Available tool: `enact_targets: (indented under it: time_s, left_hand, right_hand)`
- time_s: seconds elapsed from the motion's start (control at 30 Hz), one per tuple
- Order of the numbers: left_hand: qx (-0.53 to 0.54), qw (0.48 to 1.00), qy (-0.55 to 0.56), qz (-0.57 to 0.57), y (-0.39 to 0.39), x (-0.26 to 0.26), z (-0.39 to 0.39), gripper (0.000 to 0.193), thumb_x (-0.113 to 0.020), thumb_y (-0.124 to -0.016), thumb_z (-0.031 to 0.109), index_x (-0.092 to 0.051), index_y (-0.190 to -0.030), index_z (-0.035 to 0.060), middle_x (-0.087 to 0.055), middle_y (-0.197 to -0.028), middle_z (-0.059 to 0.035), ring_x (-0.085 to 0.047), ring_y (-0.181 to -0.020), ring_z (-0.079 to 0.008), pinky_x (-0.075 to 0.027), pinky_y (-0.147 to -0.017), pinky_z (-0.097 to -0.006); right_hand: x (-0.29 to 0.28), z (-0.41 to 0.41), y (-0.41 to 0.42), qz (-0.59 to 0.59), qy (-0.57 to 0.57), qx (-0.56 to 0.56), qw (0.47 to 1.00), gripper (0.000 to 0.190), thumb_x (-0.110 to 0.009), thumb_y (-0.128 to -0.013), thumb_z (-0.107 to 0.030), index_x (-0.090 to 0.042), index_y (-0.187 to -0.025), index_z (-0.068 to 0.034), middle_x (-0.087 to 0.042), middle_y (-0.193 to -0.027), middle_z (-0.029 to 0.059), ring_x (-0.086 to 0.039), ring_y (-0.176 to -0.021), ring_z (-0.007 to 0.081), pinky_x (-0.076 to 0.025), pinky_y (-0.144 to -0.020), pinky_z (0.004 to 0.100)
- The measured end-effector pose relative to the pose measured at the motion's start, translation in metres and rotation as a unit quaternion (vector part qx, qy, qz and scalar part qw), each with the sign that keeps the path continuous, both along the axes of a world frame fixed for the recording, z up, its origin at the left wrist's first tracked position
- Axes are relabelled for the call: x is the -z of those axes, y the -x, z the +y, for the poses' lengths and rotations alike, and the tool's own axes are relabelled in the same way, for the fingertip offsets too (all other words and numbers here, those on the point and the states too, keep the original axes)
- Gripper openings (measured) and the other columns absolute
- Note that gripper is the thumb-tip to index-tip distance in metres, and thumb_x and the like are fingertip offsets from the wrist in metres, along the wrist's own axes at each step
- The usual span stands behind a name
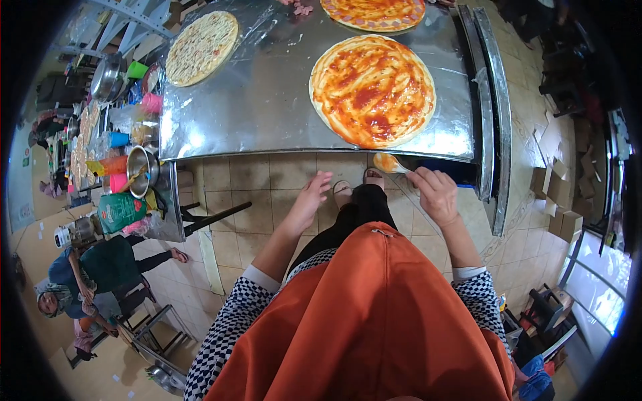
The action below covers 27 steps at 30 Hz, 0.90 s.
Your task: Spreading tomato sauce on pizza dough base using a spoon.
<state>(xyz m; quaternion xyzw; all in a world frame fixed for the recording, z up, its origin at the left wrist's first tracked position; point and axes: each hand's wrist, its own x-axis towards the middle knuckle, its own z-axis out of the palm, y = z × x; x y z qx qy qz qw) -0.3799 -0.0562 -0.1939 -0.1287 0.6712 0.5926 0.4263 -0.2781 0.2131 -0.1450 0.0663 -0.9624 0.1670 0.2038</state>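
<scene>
My right hand [437,195] grips the handle of a spoon [388,163] whose bowl is coated with orange-red sauce. The spoon is held just off the front edge of the metal-topped table [241,128]. Directly beyond it lies a round pizza base [373,90], spread with streaky red sauce almost to its pale rim. My left hand [312,198] hangs in front of the table edge with its fingers apart, holding nothing. Farther back is a second sauced pizza [375,12] with pink pieces around its border, cut off by the picture's top.
A pizza with pale topping [202,48] lies at the table's far left. Beside the table, a side surface holds a steel bowl [142,171], a green pouch [120,211] and coloured cups. A person [95,270] sits at the left. Cardboard boxes [562,200] stand at the right.
</scene>
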Motion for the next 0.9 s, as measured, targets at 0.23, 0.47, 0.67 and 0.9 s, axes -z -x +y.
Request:
enact_targets:
  time_s: [0.23,0.47,0.67,0.9]
  left_hand:
    - [-0.042,0.992,-0.086,-0.083,-0.013,0.007,0.009,0.053,-0.031,-0.090,0.051,-0.047,-0.120,0.0092,-0.045,-0.119,-0.0036,-0.042,-0.103,-0.0151,-0.033,-0.086,-0.0305]
    - [-0.150,0.973,-0.148,-0.090,-0.044,0.025,0.014,0.054,-0.032,-0.089,0.054,-0.049,-0.119,0.0119,-0.046,-0.117,-0.0055,-0.044,-0.099,-0.0176,-0.034,-0.084,-0.0326]
    - [-0.254,0.934,-0.223,-0.113,-0.057,0.025,0.052,0.062,-0.023,-0.089,0.057,-0.043,-0.124,0.0104,-0.042,-0.122,-0.0054,-0.040,-0.108,-0.0203,-0.029,-0.091,-0.0357]
    - [-0.329,0.890,-0.295,-0.111,-0.062,0.028,0.102,0.069,-0.019,-0.087,0.062,-0.039,-0.129,0.0109,-0.027,-0.139,-0.0152,-0.028,-0.125,-0.0293,-0.018,-0.101,-0.0453]
  right_hand:
    - [-0.034,0.017,0.056,-0.111,0.141,-0.065,0.982,0.018,-0.057,-0.070,0.001,-0.061,-0.085,-0.007,-0.060,-0.077,0.0082,-0.060,-0.069,0.0259,-0.049,-0.061,0.0334]
    - [-0.058,0.001,0.122,-0.101,-0.043,-0.214,0.971,0.025,-0.053,-0.065,-0.001,-0.062,-0.088,-0.009,-0.059,-0.076,0.0053,-0.059,-0.068,0.0243,-0.047,-0.056,0.0334]
    - [-0.055,-0.008,0.124,-0.105,-0.170,-0.326,0.924,0.029,-0.052,-0.064,-0.001,-0.060,-0.091,-0.008,-0.057,-0.077,0.0042,-0.057,-0.067,0.0218,-0.046,-0.058,0.0330]
    - [-0.053,0.002,0.109,-0.079,-0.269,-0.373,0.885,0.032,-0.052,-0.067,-0.009,-0.057,-0.098,-0.006,-0.052,-0.078,0.0038,-0.054,-0.066,0.0201,-0.045,-0.058,0.0316]
